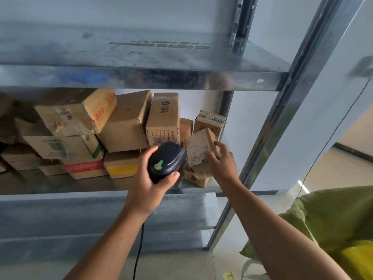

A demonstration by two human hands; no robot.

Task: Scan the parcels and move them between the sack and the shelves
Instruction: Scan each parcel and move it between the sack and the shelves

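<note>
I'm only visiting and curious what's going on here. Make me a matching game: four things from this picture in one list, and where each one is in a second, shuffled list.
Things:
1. scanner
2. small labelled parcel
3. green sack
4. box with yellow band

Places:
A. lower right, off the shelf
B. gripped in the left hand
C. lying on the shelf, in no hand
D. held by the right hand at the shelf's right end

Pairs: 1-B, 2-D, 3-A, 4-C.
</note>
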